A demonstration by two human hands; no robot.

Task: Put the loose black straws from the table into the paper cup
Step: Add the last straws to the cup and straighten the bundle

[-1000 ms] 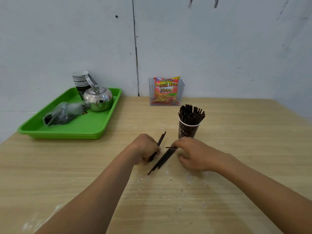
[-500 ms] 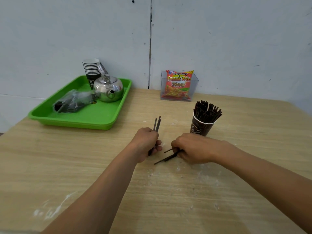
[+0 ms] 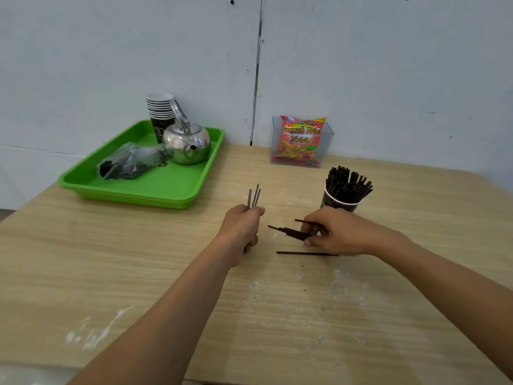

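Centre of frame: left hand (image 3: pixel 241 229), fingers curled round three black straws (image 3: pixel 254 196), tips pointing up. Right of centre: right hand (image 3: pixel 341 232), thumb and curled fingers pinching a small straw bundle (image 3: pixel 291 232). Just below, one loose straw (image 3: pixel 305 253) flat on the table (image 3: pixel 138 259). Behind the right hand, paper cup (image 3: pixel 340 202) (packed with straws). Upper left: green tray (image 3: pixel 155 187).

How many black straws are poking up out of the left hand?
3. The thin black straws fan out above the left hand, which grips them: one left, one middle, one right. More may hide in the fist.
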